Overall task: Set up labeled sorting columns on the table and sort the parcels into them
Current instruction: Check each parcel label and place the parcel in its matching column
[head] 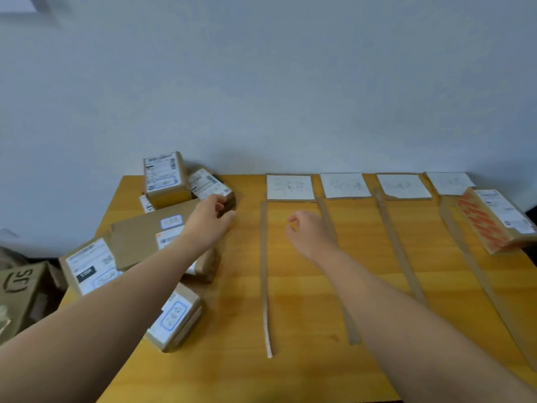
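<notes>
Head camera looks down on a yellow wooden worktop [290, 315] pushed against a pale wall. The person's left arm stretches forward and slightly right across the heap of parcels. The left hand [213, 212] is palm down at the far end of the heap, and its grip curls over the near end of a small brown parcel [207, 183]. That parcel lies close to the wall, white label up, with its long axis running from far left to near right and its dark end towards the hand. Just left of it an upright box [165, 178] stands with its label facing the camera.

The right arm reaches in from the lower right. The right hand [311, 231] hovers over the first sorting column, fingers loosely bent and thumb near forefinger, holding nothing.

Four white paper labels [290, 187] lie in a row along the wall edge; their writing is too faint to read. Cardboard strips [263, 271] run from them towards the near edge and mark off the columns. In the rightmost column lies an orange-printed parcel [491, 219], its long axis following the column, angled near right.

A flat cardboard mailer [154, 228], a labelled box [90, 266] and a small stacked parcel [174, 318] fill the worktop's left side. A carton [20, 286] sits on the floor beyond.
</notes>
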### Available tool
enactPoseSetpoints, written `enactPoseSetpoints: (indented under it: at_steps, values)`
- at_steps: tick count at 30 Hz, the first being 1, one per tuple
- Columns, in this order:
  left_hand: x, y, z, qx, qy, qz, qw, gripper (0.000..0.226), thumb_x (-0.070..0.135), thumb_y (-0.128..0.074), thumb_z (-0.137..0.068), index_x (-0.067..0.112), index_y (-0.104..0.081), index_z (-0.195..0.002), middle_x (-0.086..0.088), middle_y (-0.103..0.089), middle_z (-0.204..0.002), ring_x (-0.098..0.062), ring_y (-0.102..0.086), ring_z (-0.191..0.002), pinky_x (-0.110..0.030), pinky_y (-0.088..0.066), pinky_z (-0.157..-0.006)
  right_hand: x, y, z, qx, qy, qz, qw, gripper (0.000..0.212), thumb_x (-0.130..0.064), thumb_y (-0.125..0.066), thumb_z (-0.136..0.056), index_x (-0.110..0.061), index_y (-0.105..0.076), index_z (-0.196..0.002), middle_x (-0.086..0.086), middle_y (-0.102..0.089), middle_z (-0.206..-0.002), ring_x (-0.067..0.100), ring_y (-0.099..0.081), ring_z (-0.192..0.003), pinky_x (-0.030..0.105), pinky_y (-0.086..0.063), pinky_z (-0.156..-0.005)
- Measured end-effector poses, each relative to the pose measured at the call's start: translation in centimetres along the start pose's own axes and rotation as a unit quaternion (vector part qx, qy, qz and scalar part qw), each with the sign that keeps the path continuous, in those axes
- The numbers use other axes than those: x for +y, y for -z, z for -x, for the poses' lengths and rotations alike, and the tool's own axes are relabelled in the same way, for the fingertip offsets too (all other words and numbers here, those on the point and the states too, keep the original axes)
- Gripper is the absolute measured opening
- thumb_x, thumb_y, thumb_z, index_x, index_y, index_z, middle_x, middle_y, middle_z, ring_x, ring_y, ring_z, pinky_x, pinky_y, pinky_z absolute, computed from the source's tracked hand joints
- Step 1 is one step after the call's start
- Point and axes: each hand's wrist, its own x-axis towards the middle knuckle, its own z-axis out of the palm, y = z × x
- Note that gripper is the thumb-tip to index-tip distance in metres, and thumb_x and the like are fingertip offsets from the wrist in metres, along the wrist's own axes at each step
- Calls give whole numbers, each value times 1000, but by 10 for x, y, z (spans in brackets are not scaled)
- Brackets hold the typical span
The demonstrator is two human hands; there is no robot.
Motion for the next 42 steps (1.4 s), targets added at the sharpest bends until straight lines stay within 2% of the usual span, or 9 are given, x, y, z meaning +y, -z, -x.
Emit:
enactPoseSetpoints:
  at_steps: [5,10,15,19,23,28,32,37,42]
  values:
    - [-60,37,0,11,57,-66,996,49,33,-60,-90,17,-46,-134,-10,-44,-139,-27,-43,-127,-42,-37,-106,-42,-37,-13,-38,44,-21,998,31,-25,-50,-95,-13,-56,-123,4,-56,-126,19,-54,-110,35,-47,-91]
    - [-110,61,7,35,159,-114,980,60,36,-61,-89,17,-38,-141,-15,-29,-146,-37,-30,-134,-49,-30,-108,-64,-75,-18,-85,32,-28,995,36,-24,-52,-95,-12,-55,-128,7,-57,-131,20,-54,-117,31,-43,-95]
    - [-145,70,5,17,239,-150,959,85,46,-66,-82,22,-18,-148,-19,-10,-155,-44,-23,-137,-54,-29,-108,-91,-91,-23,-256,-2,-30,966,68,-40,-50,-97,-10,-23,-151,6,-24,-159,22,-26,-144,36,-26,-115]
    - [-161,72,-1,38,254,-27,966,90,38,-65,-86,25,-5,-151,-22,-35,-145,-44,-45,-124,-54,-42,-100,-109,-97,-28,-277,-20,-134,951,51,-28,-45,-101,-14,-30,-148,0,-42,-147,17,-39,-134,21,-30,-92]
    - [-160,75,0,111,244,55,962,88,37,-67,-85,21,-10,-150,-16,-32,-145,-38,-46,-121,-55,-49,-91,-106,-116,-31,-231,-71,-250,938,43,-28,-47,-100,-18,-39,-141,-2,-51,-135,12,-48,-108,25,-34,-90]
    - [-144,70,4,159,191,130,960,79,52,-60,-85,13,-25,-144,-10,-38,-140,-29,-49,-120,-50,-49,-94,-88,-115,-32,-133,-112,-353,919,33,-34,-58,-94,-15,-48,-119,1,-59,-120,16,-59,-106,34,-48,-96]
    - [-114,66,5,155,175,239,943,52,52,-58,-87,18,-37,-121,-3,-56,-108,-22,-63,-95,-38,-56,-77,-76,-89,-29,-72,-90,-386,915,38,-28,-61,-92,-13,-48,-124,2,-63,-112,12,-63,-94,29,-53,-82]
    - [-79,57,4,149,132,305,931,46,49,-58,-89,17,-40,-117,4,-59,-98,-6,-61,-80,-19,-48,-60,-64,-54,-23,-13,-67,-415,907,32,-25,-62,-92,-16,-52,-121,0,-65,-102,11,-63,-90,27,-54,-75]
    - [-54,49,2,146,81,305,938,38,46,-55,-92,20,-37,-115,4,-56,-101,-5,-60,-85,-20,-50,-66,-53,-29,-16,29,-64,-432,899,20,-26,-60,-94,-18,-54,-111,-4,-63,-98,10,-62,-89,32,-54,-82]
